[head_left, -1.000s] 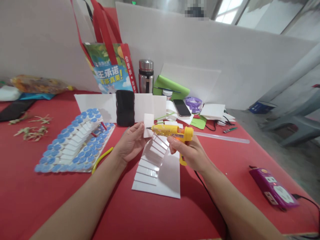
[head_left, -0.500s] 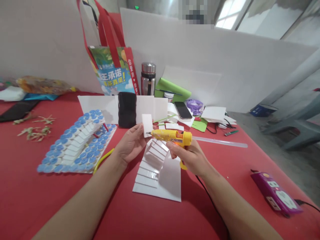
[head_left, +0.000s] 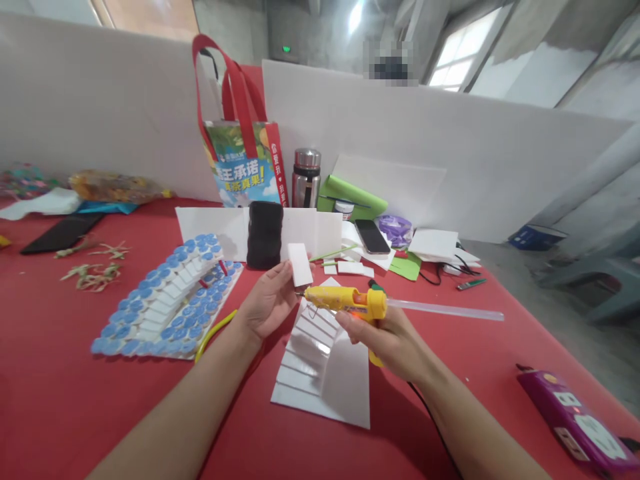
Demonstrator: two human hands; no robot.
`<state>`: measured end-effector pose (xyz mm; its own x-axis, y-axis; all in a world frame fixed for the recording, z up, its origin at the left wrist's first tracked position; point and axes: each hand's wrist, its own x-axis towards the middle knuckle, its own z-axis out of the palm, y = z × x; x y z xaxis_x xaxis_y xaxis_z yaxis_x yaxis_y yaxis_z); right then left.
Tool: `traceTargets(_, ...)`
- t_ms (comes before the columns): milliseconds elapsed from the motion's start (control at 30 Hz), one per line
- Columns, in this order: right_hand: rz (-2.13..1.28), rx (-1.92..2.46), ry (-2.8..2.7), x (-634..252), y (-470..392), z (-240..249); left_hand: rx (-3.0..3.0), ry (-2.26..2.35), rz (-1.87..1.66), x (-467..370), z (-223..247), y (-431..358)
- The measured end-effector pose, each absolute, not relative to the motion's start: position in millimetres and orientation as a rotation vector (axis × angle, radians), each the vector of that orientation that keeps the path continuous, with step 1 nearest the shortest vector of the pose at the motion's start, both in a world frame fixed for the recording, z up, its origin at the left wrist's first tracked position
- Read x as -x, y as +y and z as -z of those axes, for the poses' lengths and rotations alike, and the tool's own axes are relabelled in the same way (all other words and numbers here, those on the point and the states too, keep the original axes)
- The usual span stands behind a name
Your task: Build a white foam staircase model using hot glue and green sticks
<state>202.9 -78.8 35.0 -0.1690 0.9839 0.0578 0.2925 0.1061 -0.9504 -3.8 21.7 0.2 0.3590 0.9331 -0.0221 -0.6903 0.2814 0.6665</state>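
Observation:
Between the fingers of my left hand (head_left: 273,300) is a small white foam board piece (head_left: 301,265), held upright. My right hand (head_left: 383,333) grips a yellow hot glue gun (head_left: 345,300); a long clear glue stick (head_left: 445,309) juts from its back end. The gun's nozzle is at the lower edge of the white piece; whether it touches cannot be made out. Below both hands, a white board (head_left: 345,387) lies on the red table, with a curved row of white strips (head_left: 303,360) stepping up its left side.
To the left lies a board with blue rolled discs and white steps (head_left: 170,297), beside a yellow curved handle (head_left: 215,333). A black case (head_left: 265,235), steel flask (head_left: 306,179) and printed bag (head_left: 247,167) stand behind. A phone (head_left: 371,237) lies back right, a purple power box (head_left: 575,417) front right.
The view has tilted up, so everything sits lower in the picture. The glue gun's nozzle has shifted from the white piece's face to just under its lower edge.

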Motion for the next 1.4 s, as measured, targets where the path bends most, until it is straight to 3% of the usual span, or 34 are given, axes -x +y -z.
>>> traceTargets(500,-0.939,1.084,-1.372,-207.9,-66.9,-32.8,-0.84,0.448,-0.954,6.1,-3.7,14.7)
traceTargets(1400,-0.864,1.147,-1.411,-206.7,-71.9,-39.0,-0.939,0.42,-0.921,5.7,0.7,14.4)
